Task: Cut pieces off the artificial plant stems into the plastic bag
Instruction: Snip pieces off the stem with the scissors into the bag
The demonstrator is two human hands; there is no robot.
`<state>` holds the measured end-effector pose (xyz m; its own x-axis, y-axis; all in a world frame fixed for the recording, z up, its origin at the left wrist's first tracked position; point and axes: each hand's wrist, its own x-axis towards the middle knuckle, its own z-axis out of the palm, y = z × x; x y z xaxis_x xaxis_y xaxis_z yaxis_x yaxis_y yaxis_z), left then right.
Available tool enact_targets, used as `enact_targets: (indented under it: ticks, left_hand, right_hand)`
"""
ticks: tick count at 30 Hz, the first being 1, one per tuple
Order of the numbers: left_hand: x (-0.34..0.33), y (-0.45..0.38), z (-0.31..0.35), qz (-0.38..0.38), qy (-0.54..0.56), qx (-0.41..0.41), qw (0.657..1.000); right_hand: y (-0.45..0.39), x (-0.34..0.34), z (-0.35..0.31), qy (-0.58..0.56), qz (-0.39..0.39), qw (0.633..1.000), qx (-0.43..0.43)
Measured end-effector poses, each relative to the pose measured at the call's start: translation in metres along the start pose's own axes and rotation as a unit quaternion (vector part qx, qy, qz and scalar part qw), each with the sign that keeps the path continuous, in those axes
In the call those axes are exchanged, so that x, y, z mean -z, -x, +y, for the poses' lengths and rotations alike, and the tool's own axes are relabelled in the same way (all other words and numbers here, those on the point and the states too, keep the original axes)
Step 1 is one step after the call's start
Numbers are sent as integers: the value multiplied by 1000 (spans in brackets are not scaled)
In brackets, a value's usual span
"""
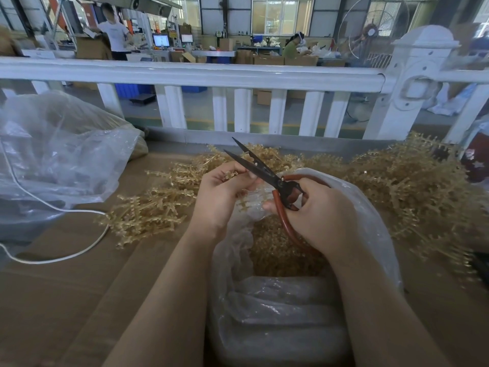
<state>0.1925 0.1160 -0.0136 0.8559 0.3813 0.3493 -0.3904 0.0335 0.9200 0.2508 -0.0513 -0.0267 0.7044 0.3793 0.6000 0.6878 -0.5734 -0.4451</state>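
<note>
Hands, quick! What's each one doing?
Left hand: pinching a plant stem.
Right hand: gripping the scissors, blades open.

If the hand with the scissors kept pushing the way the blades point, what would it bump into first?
Probably the left hand: the right hand aims the black-bladed, red-handled scissors up-left, past its fingertips. Beyond lie the tan plastic plant stems, then the white fence. Depth is unclear.

Inventory count: two hands, the left hand (219,197) and the right hand (320,215). One pair of scissors (264,173). Two plastic bags: one open bag (370,221) at lower centre, one large bag (60,154) at left. Two stem piles: left pile (148,210), right pile (412,186). One white cord (66,256). Two people in the upper background.
</note>
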Motion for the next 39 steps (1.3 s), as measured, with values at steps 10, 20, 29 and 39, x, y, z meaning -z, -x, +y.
enact_targets:
  ticks: [10,20,29,39]
  left_hand:
    - [2,0,1,-6,29,26,999]
    - [4,-2,2,46,81,96,991]
    - [5,-3,3,89,112,139,980]
    - [-1,0,0,42,119,129,984]
  right_hand:
    - [0,-2,1,12,-8,1000,-11]
    - [1,0,2,48,-19,999,-13]
    - [-2,-4,5,-35,-39,996,-66]
    - [-8,-11,6,-218,-79,960,-154]
